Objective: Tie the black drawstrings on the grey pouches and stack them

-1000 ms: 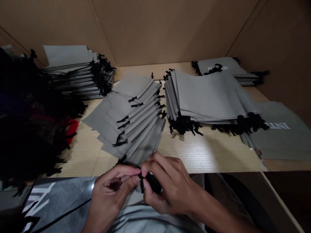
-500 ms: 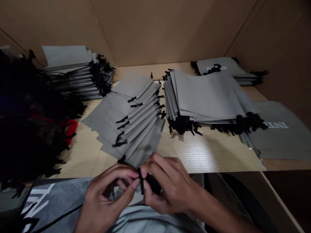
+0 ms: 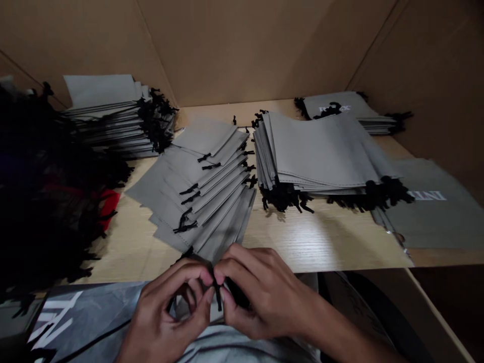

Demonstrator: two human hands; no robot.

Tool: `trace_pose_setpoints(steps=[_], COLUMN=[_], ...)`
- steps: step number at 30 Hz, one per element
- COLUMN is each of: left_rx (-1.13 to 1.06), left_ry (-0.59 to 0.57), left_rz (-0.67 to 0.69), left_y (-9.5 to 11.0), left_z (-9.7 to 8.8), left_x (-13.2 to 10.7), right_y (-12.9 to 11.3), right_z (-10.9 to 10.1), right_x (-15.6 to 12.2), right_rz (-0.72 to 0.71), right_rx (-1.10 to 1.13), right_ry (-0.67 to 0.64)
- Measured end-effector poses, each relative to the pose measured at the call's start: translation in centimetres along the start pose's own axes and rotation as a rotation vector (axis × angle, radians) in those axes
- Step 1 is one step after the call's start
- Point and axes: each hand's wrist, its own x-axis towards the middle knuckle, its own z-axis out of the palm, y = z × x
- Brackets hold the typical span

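A black cord (image 3: 218, 297) is pinched at the table's front edge, its short end pointing down between my thumbs. My left hand (image 3: 170, 305) grips it with thumb and fingertips from the left. From the other side my right hand (image 3: 257, 290) pinches the same cord, fingertips close to the left ones. The knot itself is mostly hidden by my fingers. Just beyond my hands, a fanned stack of grey drawstring bags (image 3: 215, 176) lies on the table, black knotted cord ends along its edges.
A thick pile of grey bags (image 3: 321, 151) lies right of the fan, with more piles at back left (image 3: 109, 121) and back right (image 3: 336, 103). A dark heap of corded bags (image 3: 49, 201) fills the left. Cardboard walls (image 3: 242, 50) rise behind the table (image 3: 302, 242).
My fingertips have shifted slightly on the cord, and its lower end now shows more clearly. The view has tipped a little; the piles stay put.
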Motion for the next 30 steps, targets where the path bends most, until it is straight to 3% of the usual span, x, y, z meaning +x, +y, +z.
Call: trace_pose_setpoints(steps=[3, 9, 14, 24, 30], left_rx=[-0.007, 0.007, -0.094, -0.2, -0.396], left_ry=[0.012, -0.08, 0.002, -0.084, -0.165], left_rz=[0.0, 0.112, -0.019, -0.078, -0.241], left_y=[-0.1, -0.8, -0.6, -1.1, -1.5], left_z=[0.1, -0.1, 0.6, 0.4, 0.5], left_x=[0.0, 0.2, -0.2, -0.3, -0.9], right_y=[-0.1, -0.5, -0.6, -0.8, -0.8], right_z=[0.0, -0.1, 0.0, 1.4, 1.2], right_x=[-0.1, -0.2, -0.1, 0.0, 0.5], right_rz=[0.018, 0.042, 0.035, -0.04, -0.102], right_rx=[0.001, 0.013, 0.015, -0.035, -0.073], right_ry=[-0.016, -0.027, -0.023, 0.087, 0.154])
